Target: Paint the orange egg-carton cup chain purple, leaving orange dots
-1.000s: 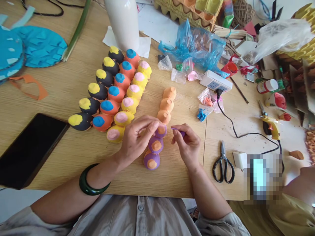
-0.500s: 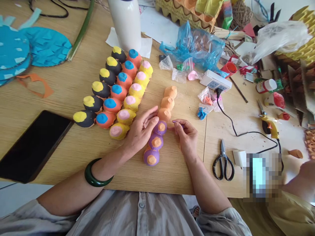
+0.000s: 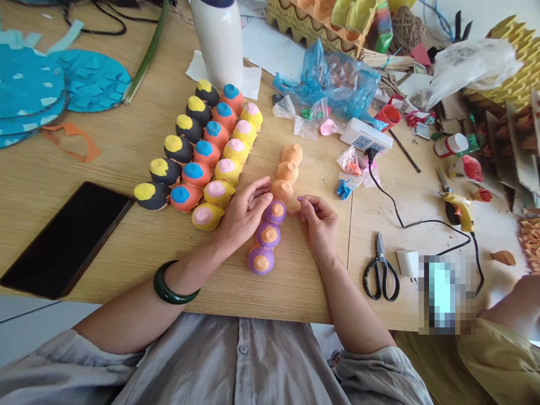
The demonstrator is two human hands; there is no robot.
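Note:
A single row of egg-carton cups [image 3: 269,233] runs away from me on the table. Its nearer cups are purple with orange centres, while the farther ones are plain light orange. My left hand [image 3: 242,216] lies along the row's left side, fingers stretched out and thumb by the topmost purple cup. On the other side, my right hand [image 3: 319,222] pinches a small bit of purple clay [image 3: 300,198] between thumb and forefinger, a little apart from the row. Left of my left hand stand rows of coloured cups: black and yellow [image 3: 166,170], orange and blue [image 3: 197,173], yellow and pink [image 3: 228,170].
Scissors [image 3: 381,270] and a white plug adapter [image 3: 408,264] lie at right, near another person's arm [image 3: 512,309]. A power strip [image 3: 366,136], clay bags [image 3: 350,163] and a glue gun [image 3: 459,211] lie beyond. A black tablet [image 3: 67,239] and white bottle [image 3: 217,45] are leftward.
The view has shifted slightly, so the table things sit a little differently in the picture. Both hands keep nearly the same pose beside the row, the right still pinching the purple clay.

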